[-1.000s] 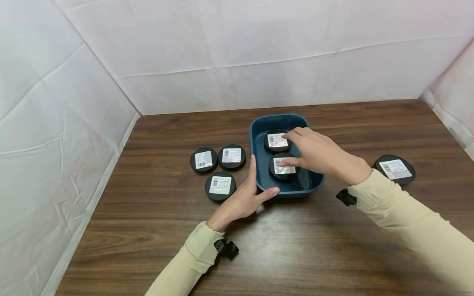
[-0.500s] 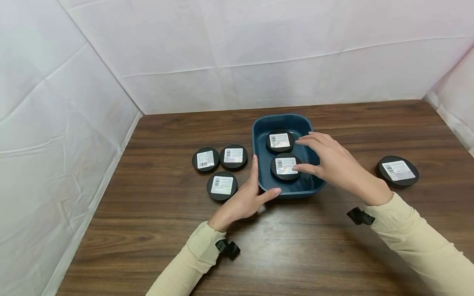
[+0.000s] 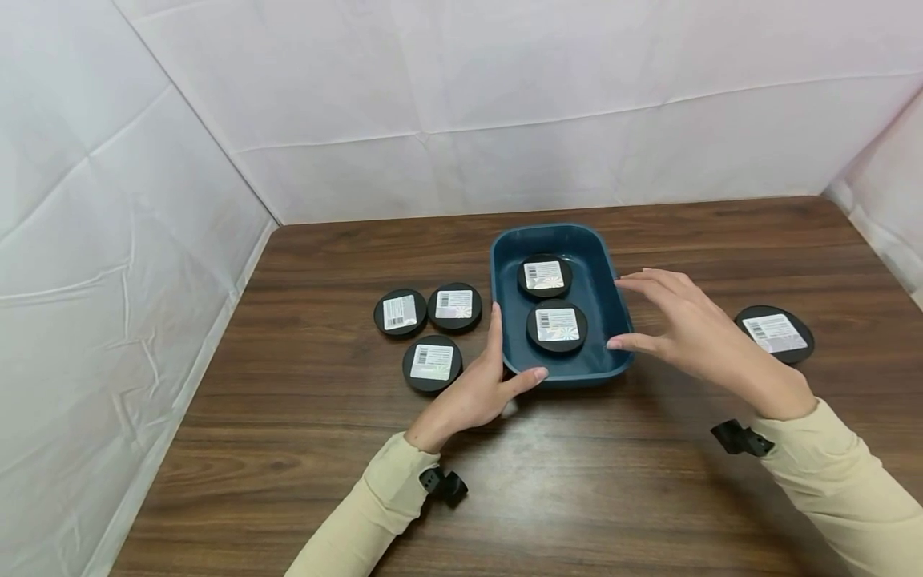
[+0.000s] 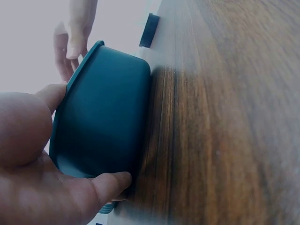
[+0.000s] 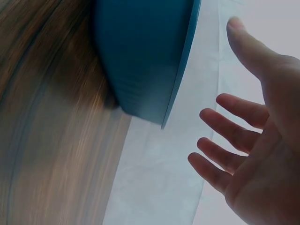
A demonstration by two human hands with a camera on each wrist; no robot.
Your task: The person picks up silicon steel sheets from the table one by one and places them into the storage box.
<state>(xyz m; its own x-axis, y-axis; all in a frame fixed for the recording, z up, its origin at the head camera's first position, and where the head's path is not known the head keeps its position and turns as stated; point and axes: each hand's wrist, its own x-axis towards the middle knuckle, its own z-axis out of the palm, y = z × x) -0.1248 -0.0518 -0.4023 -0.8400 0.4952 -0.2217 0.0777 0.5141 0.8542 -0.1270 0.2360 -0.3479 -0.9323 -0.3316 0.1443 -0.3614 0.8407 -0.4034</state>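
Note:
A dark blue rectangular plastic bin (image 3: 623,308) stands on the table with two flat black discs inside, a far disc (image 3: 544,276) and a near disc (image 3: 558,326). Each disc bears a white barcode label. My left hand (image 3: 472,393) is spread round the bin's near left corner, thumb at the front rim and straight fingers along the left side. In the left wrist view, the thumb touches the bin's rim (image 4: 70,84). My right hand (image 3: 692,332), fingers parted and holding nothing, hovers by the bin's right rim; the right wrist view shows its palm empty.
Left of the bin lie three more labelled discs: a left disc (image 3: 400,312), a right disc (image 3: 454,308) and a nearer disc (image 3: 433,365). Another disc (image 3: 775,333) lies right of my right hand. White sheeting (image 3: 461,104) walls the brown wooden table (image 3: 577,497).
My right hand has withdrawn from above the two discs in the bin, moving right to the rim with its fingers parted. The left hand, bin and discs stay in place.

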